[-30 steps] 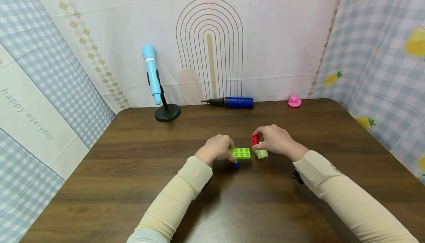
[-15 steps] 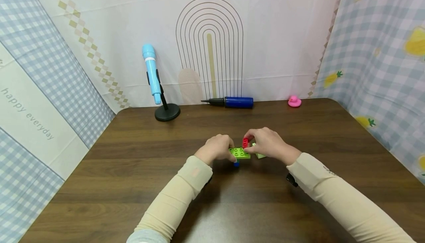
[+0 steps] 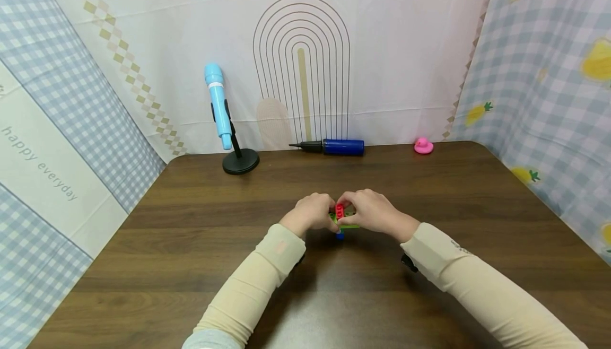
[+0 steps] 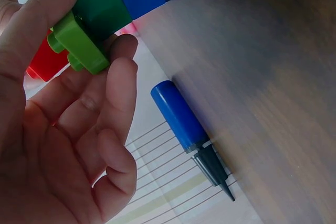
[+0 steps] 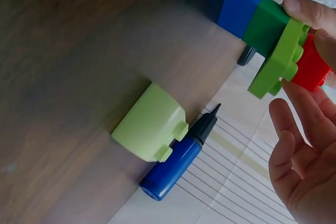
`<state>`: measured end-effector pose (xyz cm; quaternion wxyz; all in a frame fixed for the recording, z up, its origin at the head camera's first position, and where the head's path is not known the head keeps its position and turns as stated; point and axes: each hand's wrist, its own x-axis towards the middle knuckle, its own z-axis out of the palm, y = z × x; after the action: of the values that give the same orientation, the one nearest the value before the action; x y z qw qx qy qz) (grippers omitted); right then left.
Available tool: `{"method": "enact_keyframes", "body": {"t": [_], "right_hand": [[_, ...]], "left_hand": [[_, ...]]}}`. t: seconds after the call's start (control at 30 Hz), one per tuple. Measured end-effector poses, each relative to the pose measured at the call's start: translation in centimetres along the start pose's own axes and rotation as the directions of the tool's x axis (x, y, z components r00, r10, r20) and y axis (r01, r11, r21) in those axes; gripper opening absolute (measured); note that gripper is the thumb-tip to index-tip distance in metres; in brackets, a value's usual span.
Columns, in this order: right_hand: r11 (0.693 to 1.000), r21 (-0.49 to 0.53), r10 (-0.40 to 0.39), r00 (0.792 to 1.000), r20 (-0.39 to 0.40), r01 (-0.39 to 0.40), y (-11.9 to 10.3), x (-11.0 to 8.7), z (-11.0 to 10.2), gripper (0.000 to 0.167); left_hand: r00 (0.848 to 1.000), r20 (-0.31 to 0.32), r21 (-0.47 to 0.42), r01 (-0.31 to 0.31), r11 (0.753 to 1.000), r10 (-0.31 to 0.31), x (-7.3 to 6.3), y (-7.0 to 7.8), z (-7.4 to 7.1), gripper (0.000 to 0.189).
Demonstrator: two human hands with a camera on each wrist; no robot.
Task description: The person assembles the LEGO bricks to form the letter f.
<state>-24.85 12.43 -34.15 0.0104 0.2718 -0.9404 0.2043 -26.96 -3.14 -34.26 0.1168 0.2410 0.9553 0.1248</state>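
Note:
Near the middle of the table stands a small stack of toy building bricks: a blue brick [image 5: 240, 9] at the bottom, a dark green brick [image 5: 266, 24], then a wide lime green brick [image 5: 278, 59] on top. My left hand [image 3: 312, 214] steadies the stack, pinching the lime green brick's left end between thumb and fingers. A red brick [image 3: 339, 211] is pinched in my right hand [image 3: 374, 212] and sits against the lime green brick's studs; whether it is pressed fully on I cannot tell. A pale green curved brick [image 5: 149, 121] stands apart on the table, hidden in the head view.
A light blue microphone [image 3: 218, 105] on a black stand [image 3: 241, 162] is at the back left of the wooden table [image 3: 191, 243]. Along the back edge lie a blue hand pump [image 3: 342, 147] and a pink rubber duck [image 3: 423, 146]. Patterned cloth hangs behind and at both sides.
My right hand has carried the red brick leftward from beside the pale green brick to the top of the lime green one. My left hand has stayed in place.

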Motion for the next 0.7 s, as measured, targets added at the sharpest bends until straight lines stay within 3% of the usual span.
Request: {"method": "enact_keyframes", "body": {"t": [0.7], "right_hand": [[0.996, 0.077, 0.040, 0.998, 0.043, -0.043, 0.19, 0.31, 0.13, 0.037]], "left_hand": [[1.000, 0.002, -0.014, 0.001, 1.000, -0.001, 0.12, -0.12, 0.02, 0.023]]}}
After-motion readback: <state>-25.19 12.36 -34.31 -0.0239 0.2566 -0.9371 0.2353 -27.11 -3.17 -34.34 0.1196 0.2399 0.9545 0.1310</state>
